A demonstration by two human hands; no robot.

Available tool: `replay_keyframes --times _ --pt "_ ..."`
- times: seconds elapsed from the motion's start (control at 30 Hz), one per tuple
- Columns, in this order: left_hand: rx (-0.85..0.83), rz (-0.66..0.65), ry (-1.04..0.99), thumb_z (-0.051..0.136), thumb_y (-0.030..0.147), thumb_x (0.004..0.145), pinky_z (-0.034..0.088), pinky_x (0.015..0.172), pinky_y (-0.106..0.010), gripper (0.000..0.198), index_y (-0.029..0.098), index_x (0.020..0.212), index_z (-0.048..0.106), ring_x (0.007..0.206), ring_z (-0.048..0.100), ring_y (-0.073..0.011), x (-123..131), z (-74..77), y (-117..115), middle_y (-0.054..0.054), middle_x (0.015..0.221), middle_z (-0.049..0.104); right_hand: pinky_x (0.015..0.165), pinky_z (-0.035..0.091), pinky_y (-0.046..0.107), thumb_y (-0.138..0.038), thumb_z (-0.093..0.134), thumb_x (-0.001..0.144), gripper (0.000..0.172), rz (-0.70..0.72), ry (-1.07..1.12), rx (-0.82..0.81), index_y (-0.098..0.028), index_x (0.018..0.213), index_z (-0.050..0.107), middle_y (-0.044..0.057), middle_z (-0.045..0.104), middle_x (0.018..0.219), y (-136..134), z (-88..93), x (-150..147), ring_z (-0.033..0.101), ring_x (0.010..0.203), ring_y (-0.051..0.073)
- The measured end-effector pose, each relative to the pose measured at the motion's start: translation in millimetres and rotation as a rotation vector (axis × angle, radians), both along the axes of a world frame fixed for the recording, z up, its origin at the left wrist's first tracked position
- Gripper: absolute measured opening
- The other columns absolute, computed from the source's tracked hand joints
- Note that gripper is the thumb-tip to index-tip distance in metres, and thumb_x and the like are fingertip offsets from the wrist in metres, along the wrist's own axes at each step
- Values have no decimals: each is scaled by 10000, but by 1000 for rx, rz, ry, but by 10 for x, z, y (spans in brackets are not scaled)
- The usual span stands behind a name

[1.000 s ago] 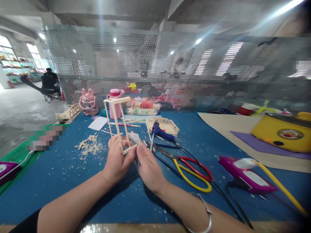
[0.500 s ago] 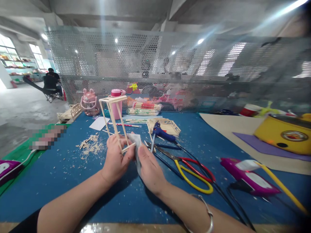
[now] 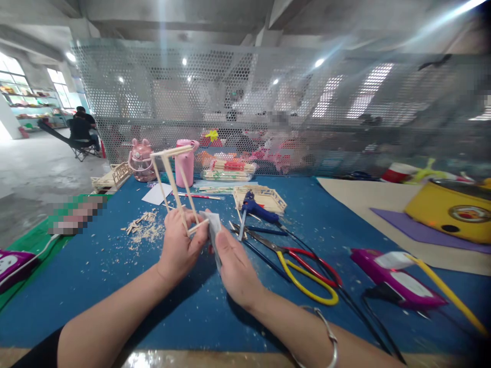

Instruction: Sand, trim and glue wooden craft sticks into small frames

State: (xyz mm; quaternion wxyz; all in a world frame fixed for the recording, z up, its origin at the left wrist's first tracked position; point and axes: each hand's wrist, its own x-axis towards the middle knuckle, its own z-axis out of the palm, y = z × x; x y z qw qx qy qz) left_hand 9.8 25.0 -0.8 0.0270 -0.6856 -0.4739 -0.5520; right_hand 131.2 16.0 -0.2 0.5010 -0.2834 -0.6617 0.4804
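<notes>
The left hand [image 3: 178, 245] grasps the near end of a stick frame [image 3: 175, 191], its fingers closed around the sticks and the thumb along the short bar at the bottom. The frame is held above the tabletop [image 3: 115, 276], its far end raised and leaning left. The right hand [image 3: 240, 271] pinches a grey sheet [image 3: 214, 232], folded or bent, between thumb and fingers; the sheet stands just beside the end of that short bar, and whether the two touch is hard to tell. A bracelet [image 3: 332, 337] circles the right wrist. To the left of the frame lie wood scraps [image 3: 143, 231], with a white card [image 3: 156, 194] farther off. Toward the far edge stand a jug [image 3: 141, 166] and, to its right, a pink bottle [image 3: 185, 173]; right of that are packs of sticks [image 3: 230, 169]. A wooden tray [image 3: 279, 200] sits nearer, with a glue gun [image 3: 261, 211] at its near side. Shears [image 3: 269, 244] with one red and one yellow handle lie right of the right hand, beside a blue-handled tool [image 3: 270, 261]. Farther right are a purple power strip [image 3: 406, 286] and a yellow pot [image 3: 437, 207] on a purple mat [image 3: 406, 228]. Beyond the tabletop rises a perforated screen [image 3: 153, 102], and at far left a person [image 3: 80, 129] sits in a chair.
</notes>
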Motion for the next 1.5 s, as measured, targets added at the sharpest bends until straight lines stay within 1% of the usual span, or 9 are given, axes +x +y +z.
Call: replay_keyframes --times 0.23,0.37,0.5,0.7,0.87,0.97,1.2,1.33,1.5 --pt "-109 -17 -98 449 287 829 418 755 -346 184 190 701 539 761 540 -181 -10 -3 -1 -34 750 579 1078 286 435 -505 309 899 529 -58 -125 65 -240 1348 393 48 509 1313 -7 2 23 396 1264 223" --pt "-163 -123 -121 458 290 823 429 711 -306 178 187 704 542 731 554 -164 5 8 -18 -24 741 574 1089 252 447 -484 310 907 504 -83 -118 94 -260 1354 376 41 444 1372 -15 8 33 375 1280 212" --pt "-200 -79 -262 456 297 828 428 646 -272 162 180 747 532 649 537 -141 21 16 -32 -9 699 554 1086 260 436 -469 312 911 488 -73 -129 103 -271 1353 375 31 427 1387 -30 -12 25 368 1286 206" --pt "-156 -204 -146 474 273 814 415 742 -305 153 183 711 542 769 544 -168 57 16 -67 -31 767 572 1101 234 411 -434 315 923 481 -73 -36 121 -266 1373 334 31 427 1387 -33 -4 14 371 1284 186" --pt "-237 -164 -364 465 290 827 406 631 -254 139 182 753 512 629 511 -130 55 25 -80 5 680 537 1095 253 426 -453 303 919 483 -64 -91 107 -266 1360 361 23 423 1389 -46 -1 7 371 1285 192" --pt "-284 -253 -361 474 286 821 399 623 -242 137 178 744 509 624 496 -122 78 21 -102 8 679 527 1097 249 416 -437 305 923 476 -79 -53 126 -258 1361 362 33 422 1390 -30 -29 6 362 1290 189" --pt "-353 -308 -591 490 333 813 406 589 -229 180 175 725 502 585 483 -111 119 84 -121 21 630 516 1096 246 403 -400 290 934 473 -93 -131 210 -252 1383 317 46 397 1407 -59 -30 -2 363 1288 182" --pt "-407 -381 -578 510 346 805 417 617 -237 191 167 737 512 626 496 -121 148 64 -143 8 652 524 1085 270 394 -385 279 939 469 -157 -145 278 -269 1393 288 29 387 1414 -58 -59 11 346 1298 184" --pt "-395 -335 -645 498 368 806 430 604 -232 227 174 688 493 605 517 -122 128 78 -154 8 623 542 1079 279 407 -332 290 941 477 -177 -241 397 -269 1411 234 30 348 1436 -42 -113 -11 339 1301 184"
